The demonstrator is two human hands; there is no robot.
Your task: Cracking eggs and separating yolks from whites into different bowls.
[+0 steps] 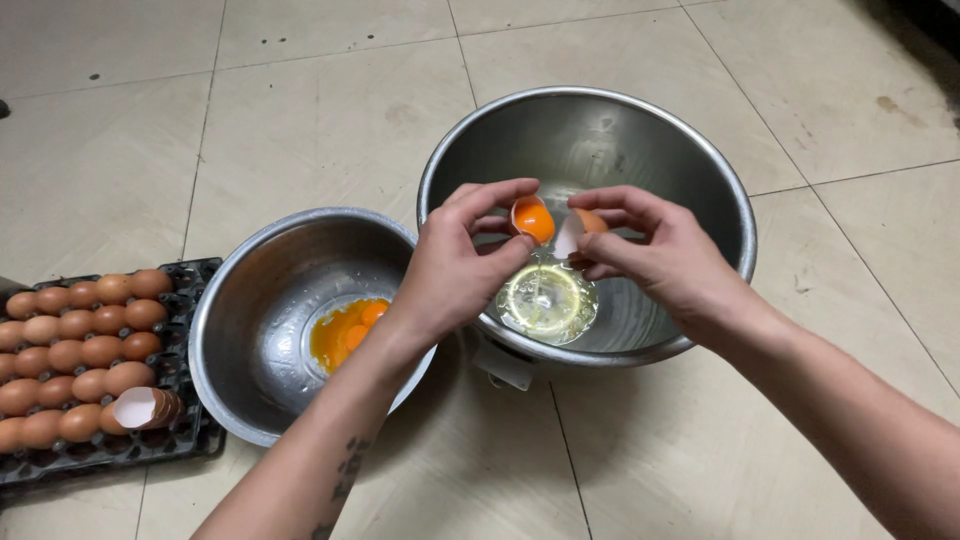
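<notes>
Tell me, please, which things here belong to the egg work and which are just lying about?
In use: left hand with the yolk-filled shell half; right hand with the other half; big bowl; smaller bowl.
Lying about: egg tray; empty shells.

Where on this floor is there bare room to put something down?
Bare tile lies beyond the egg tray and behind both bowls. More lies right of the big bowl, and near the camera between the forearms. It is crowded on the left, where the tray touches the small bowl, and over the big bowl, where the left hand and right hand hold eggshell halves.
</notes>
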